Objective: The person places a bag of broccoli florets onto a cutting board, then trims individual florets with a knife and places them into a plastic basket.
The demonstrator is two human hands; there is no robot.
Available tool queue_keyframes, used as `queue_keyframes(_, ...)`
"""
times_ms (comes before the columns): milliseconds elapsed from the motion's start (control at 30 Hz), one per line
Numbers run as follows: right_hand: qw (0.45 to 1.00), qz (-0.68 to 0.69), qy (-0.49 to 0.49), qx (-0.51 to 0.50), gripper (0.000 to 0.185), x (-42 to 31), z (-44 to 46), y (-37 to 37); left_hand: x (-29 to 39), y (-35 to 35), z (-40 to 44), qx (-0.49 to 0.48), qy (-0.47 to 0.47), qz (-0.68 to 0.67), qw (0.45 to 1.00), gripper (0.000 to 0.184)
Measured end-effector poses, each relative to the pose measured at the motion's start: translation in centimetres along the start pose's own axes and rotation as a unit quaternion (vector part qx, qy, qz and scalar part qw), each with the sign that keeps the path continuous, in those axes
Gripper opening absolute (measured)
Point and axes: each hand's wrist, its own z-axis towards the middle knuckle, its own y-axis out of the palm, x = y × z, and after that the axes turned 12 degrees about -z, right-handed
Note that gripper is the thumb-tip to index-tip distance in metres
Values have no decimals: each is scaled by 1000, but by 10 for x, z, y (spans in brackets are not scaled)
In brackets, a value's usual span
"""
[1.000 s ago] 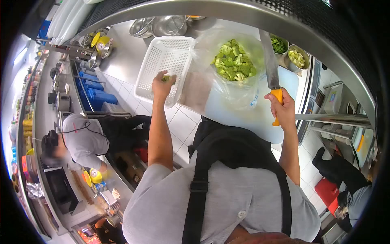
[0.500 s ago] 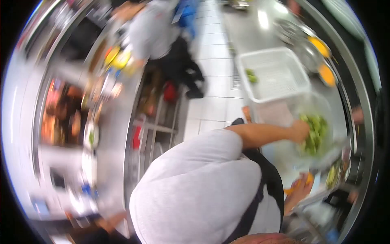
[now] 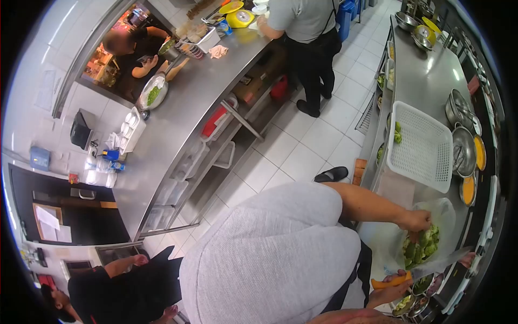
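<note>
A steel counter (image 3: 437, 70) is running along one side of a kitchen, above a white tiled floor (image 3: 291, 146). The person's left hand (image 3: 416, 220) is pointing down into an open plastic bag (image 3: 445, 213), its fingers bunching narrowly against the green broccoli (image 3: 423, 251); whether they are pinching a piece, I cannot tell. The right hand (image 3: 389, 293) is wrapping around the orange handle of a knife (image 3: 440, 263), and the blade is pointing away past the bag, probably to be clear of the other hand. The broccoli is lying heaped inside the bag, whose mouth is spreading wide, likely for easy reaching. Just beside the bag, a white basket (image 3: 423, 146) is standing within reach, its holes presumably serving for draining; a small green cluster (image 3: 397, 133) is lying against its wall. Metal bowls (image 3: 463, 146) and bowls of something orange (image 3: 479, 153) are lining the counter's edge, perhaps leaving the middle for the basket. Across the aisle, a co-worker (image 3: 310, 21) in grey is standing at another counter (image 3: 178, 116).
</note>
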Motion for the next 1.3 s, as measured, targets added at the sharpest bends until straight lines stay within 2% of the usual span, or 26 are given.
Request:
queue_keyframes(33,1000,1,4,-16,46,10,6,-4,5,6,-7,25,-11,-29,999,25)
queue_keyframes(133,1000,-3,5,-23,45,8,-2,4,21,16,-17,27,-53,-83,995,34)
queue_keyframes(233,999,18,13,-49,43,9,-4,7,5,22,-12,46,15,10,999,45)
queue_keyframes(333,997,30,11,-68,42,18,2,1,-7,21,-3,9,52,38,998,47)
queue_keyframes(433,998,23,2,-58,41,18,4,0,1,24,-12,-38,71,81,993,36)
queue_keyframes(533,999,22,0,-39,41,12,1,1,-4,19,-5,-41,121,213,969,29)
queue_keyframes(633,1000,14,2,-24,42,9,-1,4,-5,19,-4,-31,100,187,977,30)
queue_keyframes(733,1000,10,16,-15,43,15,4,1,-4,24,-6,-5,67,102,993,27)
queue_keyframes(833,1000,17,23,-6,44,16,4,1,8,29,-13,4,13,56,998,31)
queue_keyframes(1033,1000,13,15,-3,44,13,-1,4,-1,21,-5,-41,99,224,969,58)
queue_keyframes(1167,1000,12,17,-20,44,15,2,2,-12,15,5,-39,125,213,968,58)
queue_keyframes(1233,1000,1,10,9,44,14,2,7,-10,16,3,-22,148,207,967,57)
queue_keyframes(1300,1000,-8,5,7,44,18,5,5,-9,16,6,-15,147,246,958,56)
